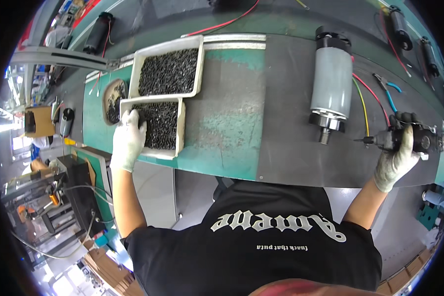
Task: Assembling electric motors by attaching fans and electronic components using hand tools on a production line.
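Note:
My left hand (129,138), in a white glove, reaches over the left edge of the nearer white tray (181,126). Its fingers are curled together at the small black parts (159,127) inside; whatever they pinch is hidden. My right hand (397,163), gloved too, is wrapped round a black power screwdriver (422,139) at the right of the bench, its bit pointing left. Between the hands, closer to the right one, a large grey cylindrical motor (332,81) lies with its threaded shaft toward me. Red and yellow-green wires (363,106) run from its right side.
Behind the nearer tray sits a second white tray (201,66) of black parts; left of both is a shallow beige dish (107,101). Blue-handled pliers (391,96) lie beyond the screwdriver. More motors (98,32) rest along the back. A metal frame bar (64,56) crosses the left.

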The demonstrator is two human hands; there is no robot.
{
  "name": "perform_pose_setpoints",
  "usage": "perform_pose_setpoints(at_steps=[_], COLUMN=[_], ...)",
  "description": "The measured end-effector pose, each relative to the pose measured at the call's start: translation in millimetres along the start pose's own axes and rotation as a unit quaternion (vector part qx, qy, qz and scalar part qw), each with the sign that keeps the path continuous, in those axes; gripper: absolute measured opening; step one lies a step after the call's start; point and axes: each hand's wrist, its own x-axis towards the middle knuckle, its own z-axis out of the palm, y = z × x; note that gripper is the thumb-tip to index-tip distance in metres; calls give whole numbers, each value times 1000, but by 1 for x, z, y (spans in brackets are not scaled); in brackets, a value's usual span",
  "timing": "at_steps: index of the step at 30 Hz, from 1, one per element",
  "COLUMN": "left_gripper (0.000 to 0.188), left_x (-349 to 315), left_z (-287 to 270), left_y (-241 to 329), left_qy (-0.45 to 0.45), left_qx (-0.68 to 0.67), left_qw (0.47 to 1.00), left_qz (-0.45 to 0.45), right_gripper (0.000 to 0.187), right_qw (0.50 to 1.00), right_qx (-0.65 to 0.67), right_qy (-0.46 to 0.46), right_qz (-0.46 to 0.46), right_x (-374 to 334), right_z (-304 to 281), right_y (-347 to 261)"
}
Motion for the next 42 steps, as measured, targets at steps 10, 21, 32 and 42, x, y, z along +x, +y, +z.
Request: perform_pose_setpoints(at_steps=[10,21,32,42], left_gripper=[22,35,29,24], left_x=[0,16,9,-1], left_z=[-54,-23,-22,-18], left_y=[60,320,330,340], left_qy=[56,-221,-257,-217], left_qx=[-460,-975,-964,-972], left_qw=[884,33,64,80], left_qz=[-70,-3,14,-52], right_gripper=[39,46,43,41], right_qw=[983,935,965,979], right_qx=[151,317,236,174], right_qy=[-78,-120,-69,-46], right_qz=[64,108,93,98], right_x=[-5,-8,-23,-44], right_z=[4,4,21,29], right_y=[-32,-77,-64,-46])
